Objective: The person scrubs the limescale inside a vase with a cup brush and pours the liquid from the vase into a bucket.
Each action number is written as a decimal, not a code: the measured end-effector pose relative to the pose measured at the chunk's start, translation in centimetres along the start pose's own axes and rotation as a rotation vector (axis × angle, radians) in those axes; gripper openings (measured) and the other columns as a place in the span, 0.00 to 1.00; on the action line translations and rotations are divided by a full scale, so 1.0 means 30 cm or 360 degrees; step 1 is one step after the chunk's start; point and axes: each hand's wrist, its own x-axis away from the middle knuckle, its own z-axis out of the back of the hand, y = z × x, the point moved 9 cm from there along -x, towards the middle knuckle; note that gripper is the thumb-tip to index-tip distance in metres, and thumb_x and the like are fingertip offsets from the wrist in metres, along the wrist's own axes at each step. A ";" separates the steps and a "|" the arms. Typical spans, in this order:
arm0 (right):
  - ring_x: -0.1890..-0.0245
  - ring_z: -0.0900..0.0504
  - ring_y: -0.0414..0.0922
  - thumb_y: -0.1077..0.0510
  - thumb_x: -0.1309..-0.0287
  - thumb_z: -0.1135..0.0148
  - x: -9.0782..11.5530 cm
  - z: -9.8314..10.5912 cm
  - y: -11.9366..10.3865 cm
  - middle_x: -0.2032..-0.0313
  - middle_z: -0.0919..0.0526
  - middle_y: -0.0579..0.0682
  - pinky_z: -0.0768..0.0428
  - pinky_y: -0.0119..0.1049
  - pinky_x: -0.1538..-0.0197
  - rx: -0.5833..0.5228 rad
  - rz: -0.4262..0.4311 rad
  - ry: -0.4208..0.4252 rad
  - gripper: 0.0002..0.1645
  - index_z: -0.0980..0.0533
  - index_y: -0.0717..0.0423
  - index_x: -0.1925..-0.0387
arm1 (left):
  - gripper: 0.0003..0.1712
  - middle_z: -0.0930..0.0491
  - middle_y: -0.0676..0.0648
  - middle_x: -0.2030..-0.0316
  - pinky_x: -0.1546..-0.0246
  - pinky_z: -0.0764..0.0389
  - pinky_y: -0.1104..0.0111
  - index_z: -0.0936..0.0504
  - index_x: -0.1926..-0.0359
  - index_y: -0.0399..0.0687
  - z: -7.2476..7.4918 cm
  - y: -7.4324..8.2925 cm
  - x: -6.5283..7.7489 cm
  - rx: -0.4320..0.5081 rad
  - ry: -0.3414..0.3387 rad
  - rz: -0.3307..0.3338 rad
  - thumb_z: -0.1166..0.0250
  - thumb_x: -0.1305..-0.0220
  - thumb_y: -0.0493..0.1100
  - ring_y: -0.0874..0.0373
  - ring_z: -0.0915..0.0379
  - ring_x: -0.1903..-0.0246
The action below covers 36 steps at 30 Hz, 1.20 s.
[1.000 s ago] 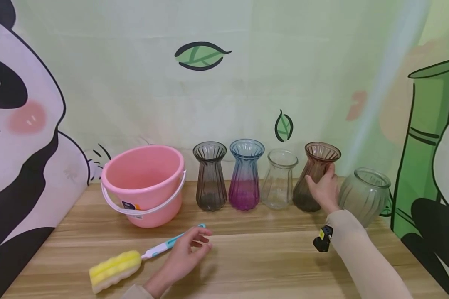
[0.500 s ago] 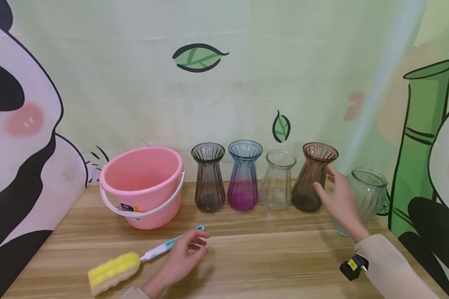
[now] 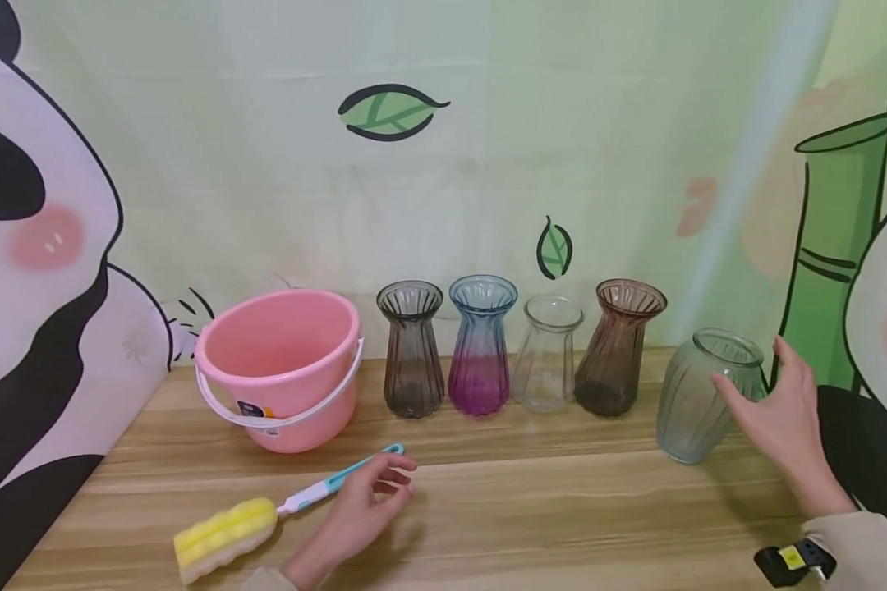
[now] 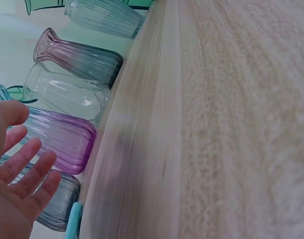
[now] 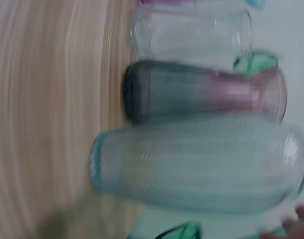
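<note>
In the head view, my right hand [image 3: 783, 419] is at the right side of a pale blue-green ribbed glass vase [image 3: 691, 410]. Its thumb and fingers are spread, and the thumb overlaps the vase. Whether they touch is unclear; in the blurred right wrist view, the fingertips [image 5: 302, 226] appear apart from the glass. My left hand [image 3: 362, 509] hovers relaxed by the blue-and-white handle of a yellow sponge brush [image 3: 225, 533], holding nothing. Its fingers [image 4: 30, 177] look loosely extended in the left wrist view.
Along the back stand a grey vase [image 3: 414, 361], a blue-to-purple vase [image 3: 480, 369], a clear vase [image 3: 547, 369] and a brown vase [image 3: 613, 369]. Left of them sits a pink bucket [image 3: 318, 419] with a white handle. A printed cloth [image 3: 451, 189] hangs behind the wooden table [image 3: 532, 509].
My right hand has let go of the brown vase and moved right, past the pale blue-green vase to its far side. The left hand stays in place.
</note>
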 end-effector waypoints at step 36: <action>0.37 0.47 0.61 0.45 0.38 0.49 -0.083 -0.132 0.140 0.31 0.54 0.65 0.33 0.44 0.47 -0.0438 -0.0249 -0.0474 0.46 0.63 0.48 0.29 | 0.13 0.21 0.40 0.59 0.60 0.22 0.69 0.23 0.57 0.43 -0.055 0.015 0.007 0.0057 -0.0063 -0.0117 0.36 0.45 0.34 0.47 0.22 0.60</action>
